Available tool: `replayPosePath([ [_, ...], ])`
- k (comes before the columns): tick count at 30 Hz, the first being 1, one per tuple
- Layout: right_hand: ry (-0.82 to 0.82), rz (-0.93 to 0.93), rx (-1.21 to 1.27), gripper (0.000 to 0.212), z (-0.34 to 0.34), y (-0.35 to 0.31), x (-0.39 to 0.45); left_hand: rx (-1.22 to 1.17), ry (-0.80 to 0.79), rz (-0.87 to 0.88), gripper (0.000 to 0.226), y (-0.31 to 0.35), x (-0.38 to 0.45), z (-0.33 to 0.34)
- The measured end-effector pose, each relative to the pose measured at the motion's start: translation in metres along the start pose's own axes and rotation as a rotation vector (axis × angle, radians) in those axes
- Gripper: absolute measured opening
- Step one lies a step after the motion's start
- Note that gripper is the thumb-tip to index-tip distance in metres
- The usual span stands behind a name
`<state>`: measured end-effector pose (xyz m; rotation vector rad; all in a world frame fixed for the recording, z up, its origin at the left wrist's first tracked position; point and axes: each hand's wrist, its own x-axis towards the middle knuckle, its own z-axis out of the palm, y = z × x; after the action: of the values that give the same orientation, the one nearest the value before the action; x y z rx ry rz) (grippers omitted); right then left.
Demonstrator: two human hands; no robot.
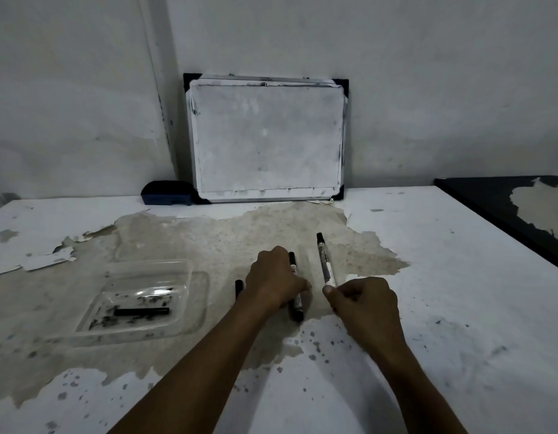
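My left hand [276,281] lies curled over a black-capped marker [296,308] on the worn table, gripping it; the marker's two ends stick out past the hand. The tip of another black marker [238,288] shows just left of that hand. My right hand [365,303] pinches the near end of a white marker with a black cap [325,261], which points away towards the wall. A small whiteboard [266,139], wiped but smeared, leans against the wall at the back.
A clear plastic tray [190,277] at the left holds one black marker [141,312] and ink smudges. A dark blue eraser [168,193] sits left of the whiteboard. A black table [477,198] stands at the right. The tabletop's white coating is peeling.
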<state>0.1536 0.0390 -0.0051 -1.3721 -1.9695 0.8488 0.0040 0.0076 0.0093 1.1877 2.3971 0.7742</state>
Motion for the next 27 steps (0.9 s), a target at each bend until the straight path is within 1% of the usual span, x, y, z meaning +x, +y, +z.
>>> replayPosePath([
  [2,-0.058,-0.007,0.214,0.022,-0.006,-0.01,-0.002,-0.003,-0.026,-0.011,0.042,-0.003,0.0,-0.003],
  [4,-0.159,0.042,0.398,0.021,-0.012,-0.02,-0.004,-0.037,0.043,0.022,0.036,-0.006,-0.002,-0.012],
  [5,-0.22,0.078,0.477,0.022,-0.014,-0.024,-0.005,-0.118,0.101,0.034,0.036,-0.006,-0.004,-0.018],
  [6,-0.285,0.114,0.553,0.022,-0.016,-0.028,-0.006,-0.286,0.148,0.03,0.037,-0.007,-0.008,-0.026],
  [7,-0.353,0.144,0.621,0.023,-0.016,-0.032,-0.006,-0.518,0.141,-0.01,0.039,-0.007,-0.013,-0.036],
  [8,-0.418,0.164,0.678,0.023,-0.015,-0.036,-0.007,-0.762,0.062,-0.071,0.041,-0.008,-0.018,-0.044],
  [9,-0.478,0.174,0.718,0.024,-0.013,-0.04,-0.007,-0.973,-0.059,-0.118,0.042,-0.009,-0.023,-0.051],
  [10,-0.534,0.177,0.744,0.026,-0.011,-0.045,-0.009,-1.126,-0.173,-0.127,0.04,-0.013,-0.028,-0.056],
  [11,-0.582,0.177,0.762,0.03,-0.008,-0.049,-0.01,-1.229,-0.249,-0.104,0.037,-0.018,-0.031,-0.059],
  [12,-0.626,0.178,0.774,0.033,-0.005,-0.052,-0.012,-1.312,-0.279,-0.073,0.031,-0.023,-0.034,-0.058],
  [14,-0.722,0.189,0.768,0.036,-0.001,-0.056,-0.014,-1.439,-0.26,-0.04,0.022,-0.033,-0.038,-0.058],
  [16,-0.841,0.208,0.74,0.042,0.002,-0.059,-0.018,-1.504,-0.224,-0.022,0.019,-0.042,-0.04,-0.059],
  [18,-0.937,0.212,0.75,0.045,0.002,-0.059,-0.02,-1.493,-0.213,0.008,0.018,-0.046,-0.041,-0.061],
  [21,-0.999,0.196,0.745,0.037,0.004,-0.058,-0.021,-1.433,-0.183,0.046,0.016,-0.049,-0.044,-0.063],
  [24,-0.968,0.148,0.696,0.031,0.003,-0.06,-0.022,-1.374,-0.12,0.045,0.013,-0.049,-0.045,-0.062],
  [25,-0.933,0.128,0.658,0.03,0.003,-0.061,-0.023,-1.356,-0.097,0.034,0.013,-0.049,-0.045,-0.061],
  [27,-0.805,0.046,0.501,0.029,0.003,-0.065,-0.026,-1.307,-0.047,0.009,0.013,-0.049,-0.044,-0.059],
])
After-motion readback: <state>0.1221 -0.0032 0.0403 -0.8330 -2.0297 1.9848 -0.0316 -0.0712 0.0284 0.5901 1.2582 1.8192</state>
